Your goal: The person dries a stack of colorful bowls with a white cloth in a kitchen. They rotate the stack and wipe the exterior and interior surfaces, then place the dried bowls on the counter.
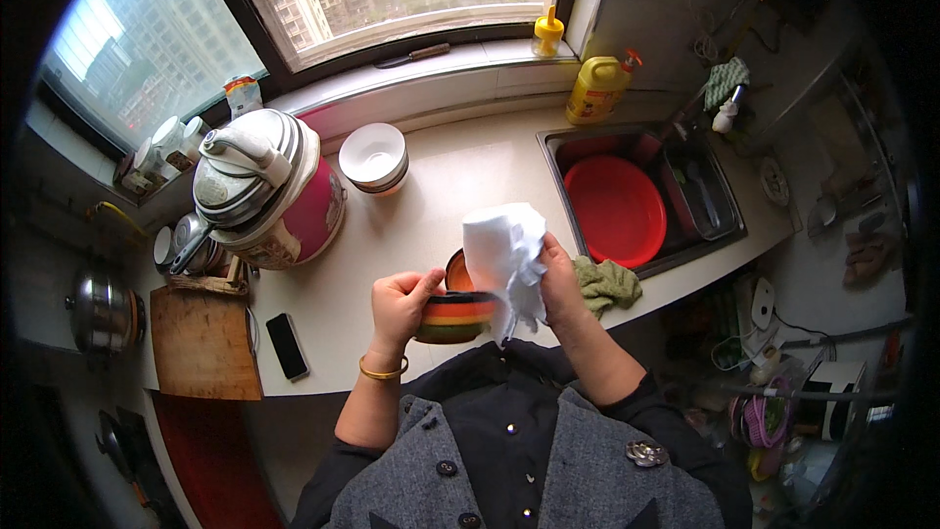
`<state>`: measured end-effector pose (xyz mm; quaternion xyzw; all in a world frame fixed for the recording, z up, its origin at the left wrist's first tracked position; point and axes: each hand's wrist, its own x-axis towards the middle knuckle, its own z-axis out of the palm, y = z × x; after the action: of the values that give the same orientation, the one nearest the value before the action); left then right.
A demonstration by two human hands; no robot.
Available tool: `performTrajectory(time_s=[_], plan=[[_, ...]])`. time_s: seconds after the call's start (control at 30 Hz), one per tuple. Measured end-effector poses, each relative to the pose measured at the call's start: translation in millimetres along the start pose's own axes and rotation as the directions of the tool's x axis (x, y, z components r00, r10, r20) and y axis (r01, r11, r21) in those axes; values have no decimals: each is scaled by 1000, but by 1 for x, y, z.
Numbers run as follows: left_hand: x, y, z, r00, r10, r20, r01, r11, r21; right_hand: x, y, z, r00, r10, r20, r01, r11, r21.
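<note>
My left hand (404,308) grips a bowl (457,321) banded in black, red, yellow and green by its rim, thumb on top. It is held tilted above the counter's front edge, close to my body. A white cloth (507,242) is bunched in my right hand (561,279) and hangs against the bowl's right side, hiding that part. An orange, dark-rimmed curved surface (459,272) shows just behind the bowl; I cannot tell whether it belongs to a second bowl. A crumpled green cloth (606,285) lies beside my right hand at the sink's edge.
Stacked bowls (374,156) stand at the back, beside a pressure cooker (272,191). A phone (287,347) and wooden cutting board (205,345) lie left. The sink (639,272) holds a red basin (615,209). A knife (413,56) rests on the windowsill, left of a yellow detergent bottle (596,92).
</note>
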<state>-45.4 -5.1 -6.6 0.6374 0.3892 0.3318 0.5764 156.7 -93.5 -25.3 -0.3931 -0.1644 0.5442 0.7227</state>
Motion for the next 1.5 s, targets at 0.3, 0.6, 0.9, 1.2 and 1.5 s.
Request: performTrajectory(time_s=[0.3,0.6,0.9,1.2,1.5], plan=[[17,3,14,985,-18,173,30,997,-67,17,-5,15,992,87,-90,-79,993,83],[25,-9,8,926,-68,371,137,977,-163,17,19,23,965,-14,262,126,901,-415],[28,-1,9,919,-89,383,181,960,-212,6,10,41,952,-135,276,278,764,-582],[41,4,-40,925,-98,367,181,963,-198,54,-41,-11,997,-79,3,76,949,-307],[47,-4,-51,920,-183,347,226,970,-89,61,-80,-8,983,-154,98,180,895,-409]])
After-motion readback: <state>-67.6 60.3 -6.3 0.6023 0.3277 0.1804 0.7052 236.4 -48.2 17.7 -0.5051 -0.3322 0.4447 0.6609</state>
